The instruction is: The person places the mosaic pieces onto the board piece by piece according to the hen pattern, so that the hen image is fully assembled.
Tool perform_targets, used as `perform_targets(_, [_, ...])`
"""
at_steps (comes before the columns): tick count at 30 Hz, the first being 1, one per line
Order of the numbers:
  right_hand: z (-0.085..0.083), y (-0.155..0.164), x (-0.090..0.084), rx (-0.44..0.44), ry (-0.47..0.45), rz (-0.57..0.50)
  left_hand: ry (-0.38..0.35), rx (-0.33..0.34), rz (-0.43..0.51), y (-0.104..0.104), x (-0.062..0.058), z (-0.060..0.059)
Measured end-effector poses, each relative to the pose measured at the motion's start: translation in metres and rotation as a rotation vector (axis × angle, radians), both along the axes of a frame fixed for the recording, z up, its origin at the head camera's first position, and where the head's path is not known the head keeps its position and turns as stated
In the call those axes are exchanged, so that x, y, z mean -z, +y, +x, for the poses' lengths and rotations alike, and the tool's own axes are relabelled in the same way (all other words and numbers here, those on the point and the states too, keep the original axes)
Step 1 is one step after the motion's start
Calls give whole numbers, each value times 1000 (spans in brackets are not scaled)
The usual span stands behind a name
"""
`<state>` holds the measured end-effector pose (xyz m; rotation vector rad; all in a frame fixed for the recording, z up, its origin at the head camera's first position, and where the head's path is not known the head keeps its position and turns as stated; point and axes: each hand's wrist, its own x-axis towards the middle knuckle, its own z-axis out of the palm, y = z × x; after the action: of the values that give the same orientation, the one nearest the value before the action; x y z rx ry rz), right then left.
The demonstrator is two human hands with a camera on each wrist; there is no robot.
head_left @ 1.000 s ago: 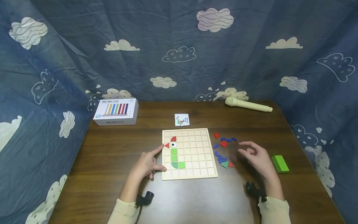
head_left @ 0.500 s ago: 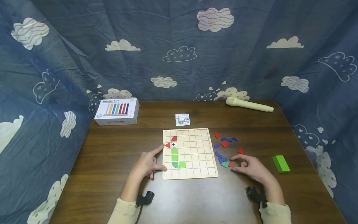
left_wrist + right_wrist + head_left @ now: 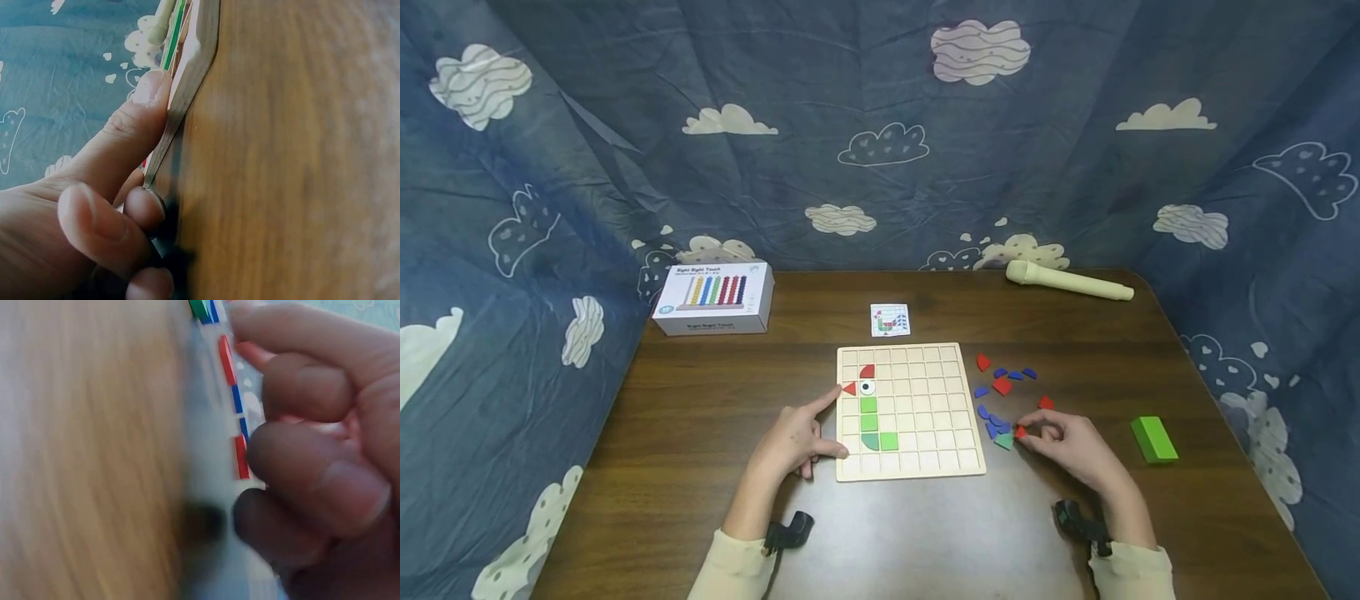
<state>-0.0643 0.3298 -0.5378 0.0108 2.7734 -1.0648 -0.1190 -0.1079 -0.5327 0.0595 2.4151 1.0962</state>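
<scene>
In the head view my right hand (image 3: 1067,446) pinches a small red triangle tile (image 3: 1020,432) between thumb and index finger, at the near end of a loose group of tiles. A green tile (image 3: 1003,441) and several blue half-round tiles (image 3: 997,424) lie beside its fingertips. My left hand (image 3: 792,435) touches the left edge of a wooden grid board (image 3: 925,408) with thumb and index finger stretched out, the others curled under. In the left wrist view the thumb (image 3: 140,103) presses on the board's rim. Red, green and eye-patterned tiles (image 3: 867,387) sit in the board's left columns.
Behind the board lies a pattern card (image 3: 890,320). A white box (image 3: 713,298) stands at the back left, and a cream microphone-shaped stick (image 3: 1070,280) lies at the back right. To the right is a green block (image 3: 1153,439). More red tiles (image 3: 1002,386) lie right of the board.
My right hand has moved left and nearer to me, leaving one red tile on the table, and has taken hold of the red triangle tile. My left hand stays at the board's edge.
</scene>
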Motion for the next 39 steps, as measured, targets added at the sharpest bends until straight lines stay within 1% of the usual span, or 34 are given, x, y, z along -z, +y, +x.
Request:
perform_targets(4, [-3, -25, -7, -29, 114, -52, 1, -3, -3, 0, -3, -1])
perform_targets(7, [-4, -53, -11, -81, 195, -92, 1, 3, -13, 1, -3, -2])
perform_targets(9, [-4, -73, -11, -135, 248, -123, 5, 11, -23, 2, -3, -2])
perform_targets(11, [-4, -92, -11, -182, 282, -145, 10, 20, -29, 3, -3, -2])
perform_targets(14, [-4, -119, -10, -245, 300, -158, 4, 20, -39, 3, -3, -2])
perform_targets(18, [-2, -148, -13, -290, 273, -102, -9, 11, -46, 3, -4, -2])
perform_targets(20, [0, -159, -13, -307, 265, -67, -1, 16, -49, 2, -3, -2])
perform_targets(23, [2, -169, -10, -327, 281, -25, 13, 23, -50, 2, -3, -3])
perform_targets(27, [3, -176, -4, -355, 334, 53, 17, 23, -42, 1, -3, -3])
perform_targets(30, [3, -179, 0, -357, 361, 111, 19, 23, -41, 1, -4, -3])
perform_targets(35, [4, -181, 3, -353, 357, 171, 0, 11, -44, 0, -4, -2])
perform_targets(39, [4, -181, 4, -362, 364, 186, -18, 0, -42, 0, -3, -1])
